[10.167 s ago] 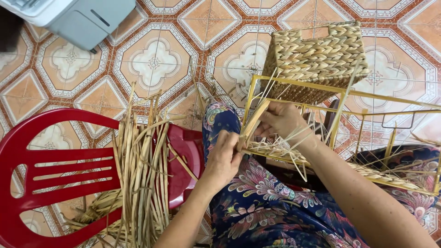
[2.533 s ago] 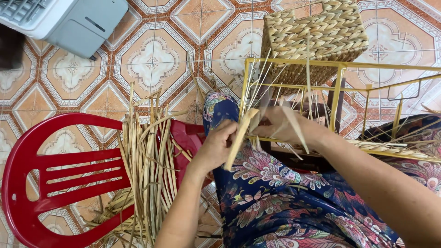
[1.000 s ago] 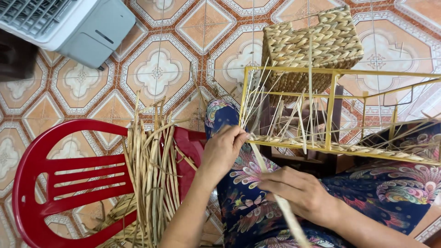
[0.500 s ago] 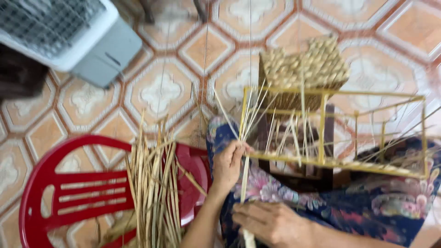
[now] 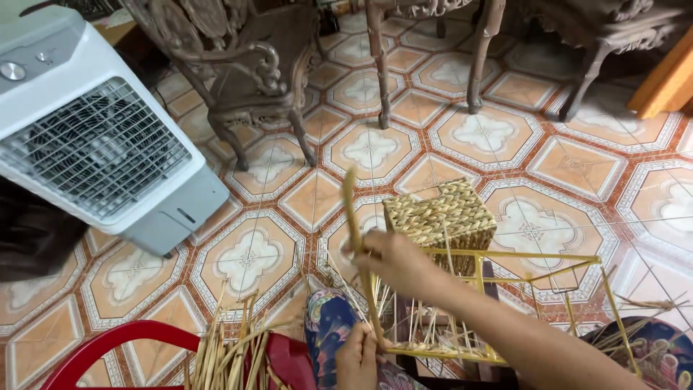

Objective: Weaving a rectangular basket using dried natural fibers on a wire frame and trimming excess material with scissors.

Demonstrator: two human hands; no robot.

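On the tiled floor, head view: a person sits with a yellow wire frame [image 5: 505,289] across the lap, weaving dried strands through it.
Right hand [image 5: 390,258]: raised above the frame's near left corner, fingers closed round a long flat reed strand [image 5: 351,217] that it draws upward; the strand is blurred by motion.
Left hand [image 5: 359,355]: low at the bottom edge, pinched on the same strand's lower part, just beside the frame's front bar.
Hands together or apart: apart, one well above the other, both clamped on the one strand.
Strand's course: from the lower hand up past the frame's corner post to its free tip above the upper hand.
Frame: box-shaped, with thin upright strands already standing along its front; a finished woven basket [image 5: 440,220] sits on the floor just behind it.
Supply: a bundle of loose reeds [image 5: 231,350] lies on a red plastic chair [image 5: 108,354] at the person's left.
Surroundings: a white air cooler [image 5: 94,130] at upper left, carved dark wooden chairs [image 5: 238,65] beyond.
Doing it well, as a judgement: keep the lower pinch firm against the bar while the upper hand pulls straight and steady, so the strand tightens flat without twisting or cracking, and clear of the standing uprights.
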